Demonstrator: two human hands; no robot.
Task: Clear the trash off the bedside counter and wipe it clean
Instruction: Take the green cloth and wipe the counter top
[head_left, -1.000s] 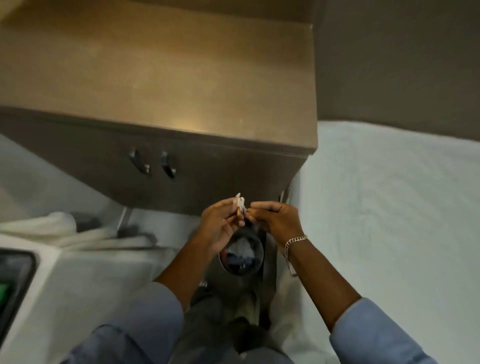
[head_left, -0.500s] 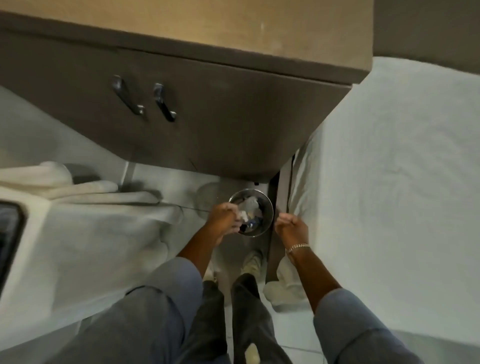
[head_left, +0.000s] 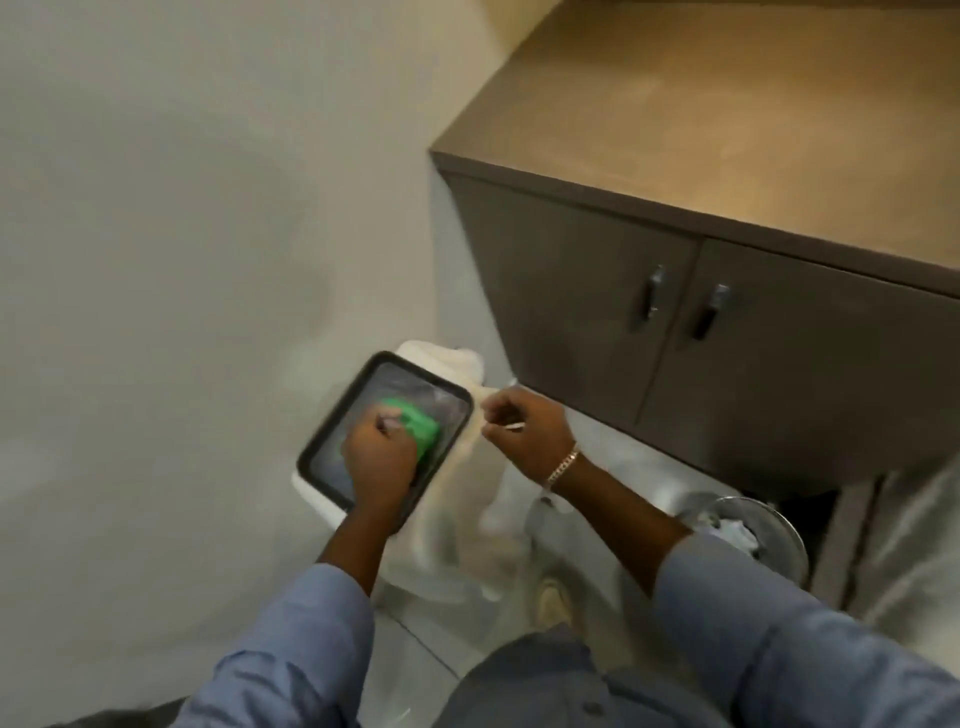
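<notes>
The brown bedside counter fills the upper right, and its top is bare. My left hand is down inside a white bin with a dark rim, fingers curled on a green cloth. My right hand hovers beside that bin with its fingers curled. A thin white sliver shows at its fingertips, too blurred to tell whether it is held. A round metal trash can with crumpled paper in it stands on the floor at the cabinet's foot.
Pale cloths hang over the white bin's right side. Two cabinet doors with dark handles face me. A plain wall fills the left. My shoe is on the grey floor, and the bed's white edge is far right.
The view has swung left from the metal trash can to the white bin. My left hand left the trash can and now rests on the green cloth; my right hand moved up beside it.
</notes>
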